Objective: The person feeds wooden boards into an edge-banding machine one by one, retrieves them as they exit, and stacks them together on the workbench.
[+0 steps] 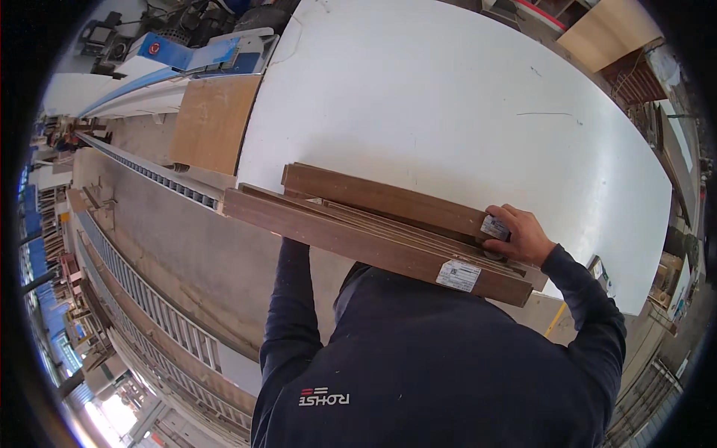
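Note:
Several long brown wooden boards lie stacked close against my body at the front edge of a white table. The nearest board [358, 243] carries a white label [458, 275] near its right end. Behind it stands another brown board [388, 200], also labelled at its right end. My right hand [520, 237] is closed around that end, thumb toward me and fingers over the top edge. My left forearm [293, 291] reaches up beneath the left part of the stack, and the boards hide that hand's fingers.
The white tabletop [448, 82] stretches away beyond the boards. On the left are a plywood panel [216, 123], a blue and white machine [187, 54] and a roller conveyor [149, 166]. Another roller track [164, 313] runs at lower left. A small device [600, 272] sits by my right forearm.

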A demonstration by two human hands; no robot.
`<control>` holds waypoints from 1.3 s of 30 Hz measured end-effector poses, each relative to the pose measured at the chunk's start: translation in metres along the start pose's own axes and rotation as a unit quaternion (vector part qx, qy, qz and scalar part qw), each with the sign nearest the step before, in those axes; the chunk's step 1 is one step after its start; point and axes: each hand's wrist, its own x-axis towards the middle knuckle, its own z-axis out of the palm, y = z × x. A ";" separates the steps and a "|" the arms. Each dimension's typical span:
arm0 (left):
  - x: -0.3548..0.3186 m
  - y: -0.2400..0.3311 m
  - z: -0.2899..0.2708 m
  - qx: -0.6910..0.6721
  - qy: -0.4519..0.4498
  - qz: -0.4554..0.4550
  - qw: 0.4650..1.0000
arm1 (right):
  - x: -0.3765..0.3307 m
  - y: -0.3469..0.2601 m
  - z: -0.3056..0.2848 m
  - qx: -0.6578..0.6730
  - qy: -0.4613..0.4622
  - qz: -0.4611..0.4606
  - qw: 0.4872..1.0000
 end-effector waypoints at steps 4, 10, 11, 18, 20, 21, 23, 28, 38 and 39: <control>-0.002 -0.005 -0.008 -0.109 -0.046 -0.028 0.993 | -0.002 0.003 -0.006 -0.059 0.000 -0.077 0.995; -0.012 0.003 0.015 -0.052 -0.028 -0.026 0.998 | 0.045 -0.018 0.008 0.001 0.002 -0.167 0.986; -0.013 0.006 0.023 -0.023 -0.014 -0.016 1.000 | 0.059 -0.026 0.014 0.005 0.028 -0.198 0.980; -0.096 0.025 0.131 0.383 0.261 0.276 0.842 | 0.143 -0.068 0.034 0.090 -0.158 -0.109 0.977; -0.145 0.011 0.172 0.295 0.304 0.221 0.878 | 0.155 -0.076 0.035 0.109 -0.176 -0.094 0.974; -0.168 0.005 0.190 0.186 0.281 0.149 0.930 | 0.160 -0.081 0.036 0.139 -0.185 -0.098 0.968; -0.200 0.003 0.219 -0.032 0.132 -0.049 0.990 | 0.167 -0.092 0.039 0.140 -0.190 -0.078 0.969; -0.181 0.018 0.262 -0.194 0.102 -0.264 0.939 | 0.178 -0.118 0.046 0.247 -0.205 -0.049 0.946; -0.181 0.015 0.294 -0.307 0.072 -0.189 0.930 | 0.179 -0.131 0.047 0.303 -0.277 0.095 0.907; -0.178 0.013 0.292 -0.317 0.063 -0.186 0.928 | 0.179 -0.134 0.046 0.304 -0.274 0.106 0.906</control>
